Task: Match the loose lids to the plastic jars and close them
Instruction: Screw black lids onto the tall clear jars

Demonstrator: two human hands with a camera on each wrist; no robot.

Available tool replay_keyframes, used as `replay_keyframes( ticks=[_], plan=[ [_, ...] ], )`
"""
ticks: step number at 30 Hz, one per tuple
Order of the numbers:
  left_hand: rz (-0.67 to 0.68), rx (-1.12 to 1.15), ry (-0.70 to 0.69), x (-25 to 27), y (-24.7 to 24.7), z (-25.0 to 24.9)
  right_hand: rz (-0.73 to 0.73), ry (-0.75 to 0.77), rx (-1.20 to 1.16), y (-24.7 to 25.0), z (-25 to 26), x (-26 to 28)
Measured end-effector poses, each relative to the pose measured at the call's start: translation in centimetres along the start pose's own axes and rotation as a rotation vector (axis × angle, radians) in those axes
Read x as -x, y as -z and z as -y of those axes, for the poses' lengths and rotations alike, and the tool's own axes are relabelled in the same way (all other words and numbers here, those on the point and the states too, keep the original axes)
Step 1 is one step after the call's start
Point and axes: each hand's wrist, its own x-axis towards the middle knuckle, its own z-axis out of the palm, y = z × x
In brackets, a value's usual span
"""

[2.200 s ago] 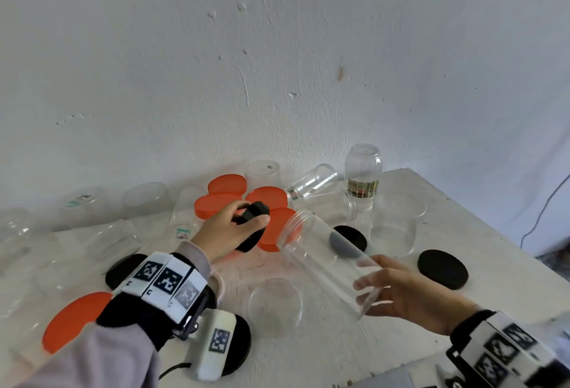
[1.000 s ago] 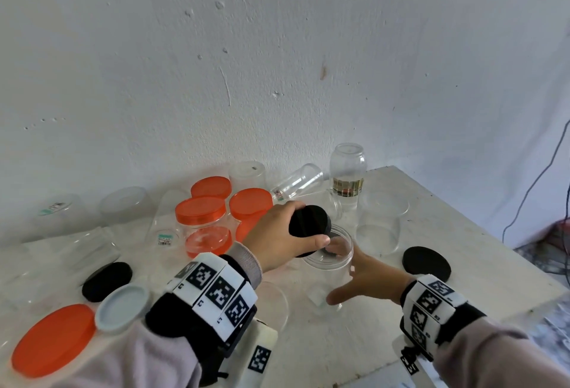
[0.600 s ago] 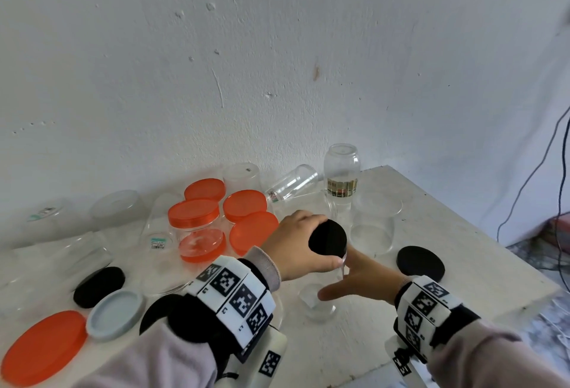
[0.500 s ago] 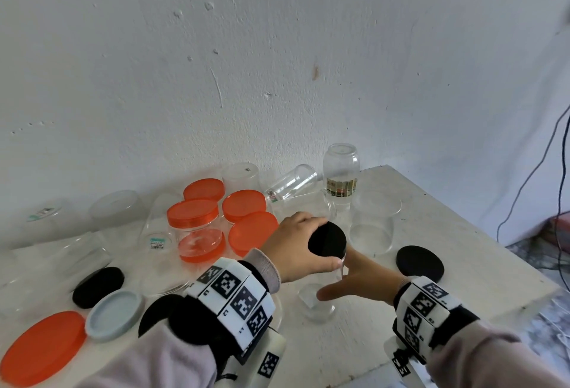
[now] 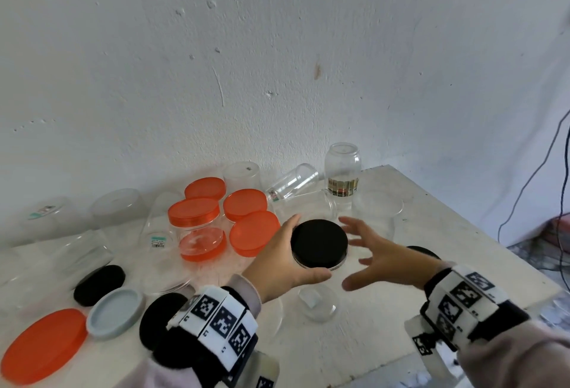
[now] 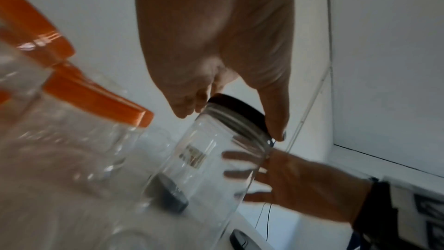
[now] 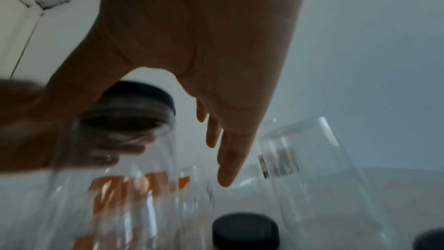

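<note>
A tall clear jar [image 5: 317, 301] stands upright near the table's front, capped by a black lid [image 5: 320, 242]. My left hand [image 5: 300, 250] grips that lid from the left, thumb on its near rim and fingers round the far rim. In the left wrist view the lid [image 6: 238, 107] sits on the threaded neck of the jar [image 6: 216, 168]. My right hand [image 5: 357, 252] hovers just right of the jar with fingers spread, holding nothing. In the right wrist view its fingers [image 7: 225, 159] are straight beside the lid [image 7: 141, 92].
An orange-lidded jar [image 5: 194, 215] and loose orange lids [image 5: 254, 233] lie left of the jar. Nearer me are a grey lid [image 5: 115, 312], black lids [image 5: 98, 284] and a large orange lid [image 5: 43, 344]. Clear jars line the wall, one labelled [image 5: 342, 172]. The table edge [image 5: 462, 233] runs at right.
The jar went from tilted in my right hand to upright, and my left hand set the black lid on it. My right hand has now let go and spread its fingers.
</note>
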Motion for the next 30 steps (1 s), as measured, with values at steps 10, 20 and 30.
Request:
replay_keyframes(
  ticks=[10,20,30],
  plan=[
    [-0.076,0.321,0.009,0.1,-4.0,2.6,0.083,0.125,0.586,0.8,7.8,-1.1],
    [-0.087,0.298,-0.012,0.0,-4.1,2.9,0.207,-0.082,0.985,-0.7,11.0,-3.1],
    [-0.081,0.29,-0.019,-0.3,-4.1,3.3,0.257,-0.052,0.976,0.0,11.6,-3.4]
  ],
)
